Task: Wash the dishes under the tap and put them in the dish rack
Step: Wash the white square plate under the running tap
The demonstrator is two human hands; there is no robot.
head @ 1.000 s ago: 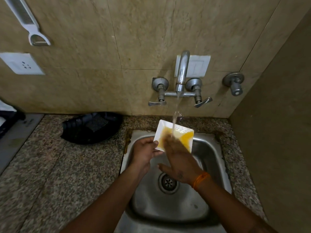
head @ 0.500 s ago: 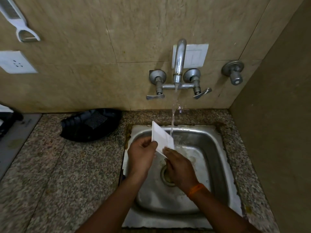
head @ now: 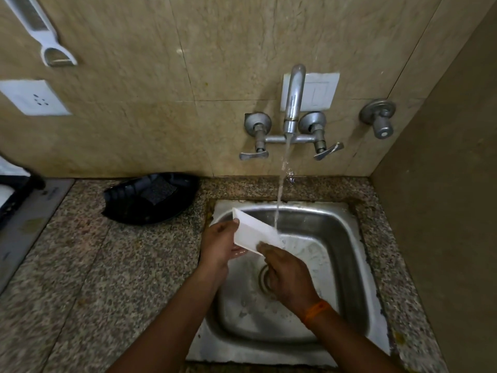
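The white square plastic dish (head: 254,232) is being held tilted over the stainless steel sink (head: 341,254), with its pale underside facing the camera and its far edge just meeting the stream of water (head: 281,189). The speckled granite bench (head: 88,265) is surrounding the sink and is carrying a black plastic tray (head: 150,197) with a dark scrub pad inside, near the beige tiled wall (head: 161,76). The chrome wall-mounted tap (head: 293,103) is running, pouring its thin stream down into the basin beside the dish. The left hand (head: 219,244) is gripping the dish's left edge, fingers curled round it, thumb on the near face. The right hand (head: 289,273) is pinching the lower right corner of the dish, knuckles toward the camera, above the round drain (head: 262,277), which is partly hidden behind it. An orange band (head: 316,312) is sitting on the right wrist. A white peeler (head: 43,33) is hanging on the wall at upper left, above a white socket plate (head: 33,96).
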